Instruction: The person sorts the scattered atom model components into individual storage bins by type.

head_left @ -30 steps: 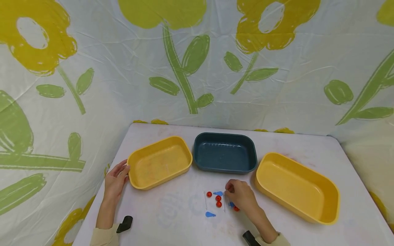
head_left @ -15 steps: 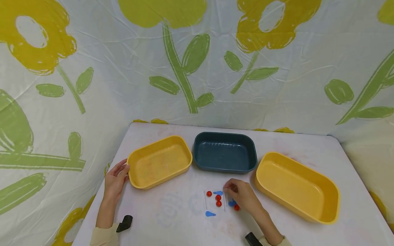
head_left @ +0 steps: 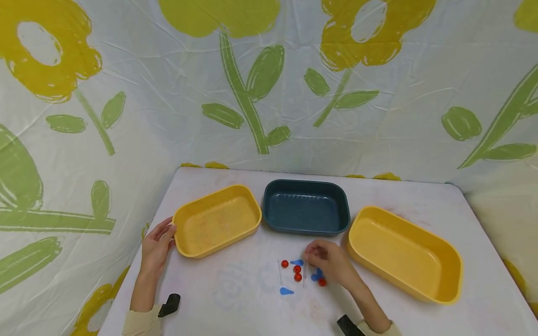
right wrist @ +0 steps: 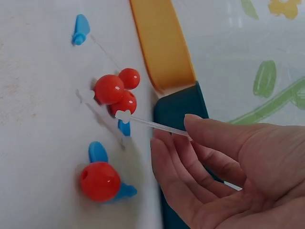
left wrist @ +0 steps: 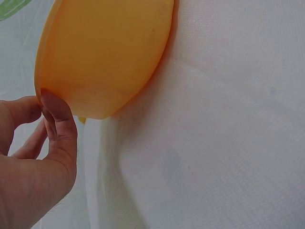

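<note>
At the left, my left hand [head_left: 155, 247] pinches the near-left rim of a yellow plastic tray [head_left: 216, 221]. The left wrist view shows fingers and thumb on either side of that tray wall. Between thumb and fingertips, my right hand [right wrist: 214, 171] pinches a thin clear plastic stick [right wrist: 157, 126] with a small knobbed end. Below it lie several red beads [right wrist: 101, 182] and several small blue bulb-shaped pieces [right wrist: 81, 28]. Another thin clear stick [head_left: 279, 273] lies left of the beads on the white table.
A dark teal tray [head_left: 307, 230] stands at the back middle, close beside the left yellow tray. Another yellow tray [head_left: 403, 256] stands angled on the right. A flower-printed cloth [head_left: 168, 84] hangs behind and beside the table [head_left: 235, 298].
My right hand has shifted slightly away from me, and more of the blue pieces and bead beneath it shows. My left hand stays on the tray rim.
</note>
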A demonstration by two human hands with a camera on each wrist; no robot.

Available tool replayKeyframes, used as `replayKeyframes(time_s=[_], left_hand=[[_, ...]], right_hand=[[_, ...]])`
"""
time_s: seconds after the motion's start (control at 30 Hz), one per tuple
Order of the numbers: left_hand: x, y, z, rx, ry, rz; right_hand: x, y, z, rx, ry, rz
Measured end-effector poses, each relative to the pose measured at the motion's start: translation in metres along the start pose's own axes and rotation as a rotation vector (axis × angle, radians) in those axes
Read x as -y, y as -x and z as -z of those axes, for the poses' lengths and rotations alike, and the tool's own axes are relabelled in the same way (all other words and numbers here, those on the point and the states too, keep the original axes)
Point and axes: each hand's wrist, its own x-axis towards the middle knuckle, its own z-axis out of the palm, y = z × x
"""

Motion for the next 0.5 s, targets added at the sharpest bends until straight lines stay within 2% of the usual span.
replayKeyframes(time_s=[0.23,0.5], left_hand=[[0.001,0.0,0.002,-0.001,-0.015,-0.006],[0.0,0.001,0.0,0.012,-0.001,-0.015]], right_hand=[[0.007,-0.001,0.004,0.039,-0.105,0.073],[0.016,-0.005,0.01,0.09,-0.247,0.087]])
